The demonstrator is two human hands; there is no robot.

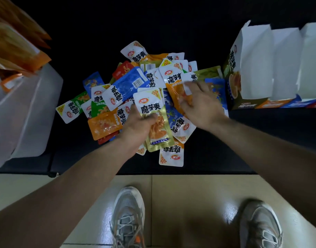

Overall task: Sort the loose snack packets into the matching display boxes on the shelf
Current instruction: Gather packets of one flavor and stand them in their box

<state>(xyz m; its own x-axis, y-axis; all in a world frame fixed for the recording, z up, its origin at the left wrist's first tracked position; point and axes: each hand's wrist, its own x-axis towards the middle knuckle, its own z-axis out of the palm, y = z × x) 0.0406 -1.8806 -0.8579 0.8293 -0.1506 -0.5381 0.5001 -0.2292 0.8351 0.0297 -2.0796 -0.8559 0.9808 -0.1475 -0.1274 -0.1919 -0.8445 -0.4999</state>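
A heap of loose snack packets (128, 83) in orange, blue, green, red and gold lies on the dark shelf (225, 149). My left hand (137, 122) is shut on a gold-edged packet (154, 120), holding it upright over the heap's near side. My right hand (202, 102) lies palm down on the heap's right part, its fingers blurred and touching an orange packet (175, 90); whether it grips that packet is unclear. Several open display boxes (257, 68) with white insides stand in a row at the right, the nearest one olive green.
A translucent plastic bin (28, 108) holding orange bags (15, 47) stands at the left on the shelf. The shelf's front edge runs across the middle of the view. Below it are beige floor tiles (189, 203) and my two grey shoes.
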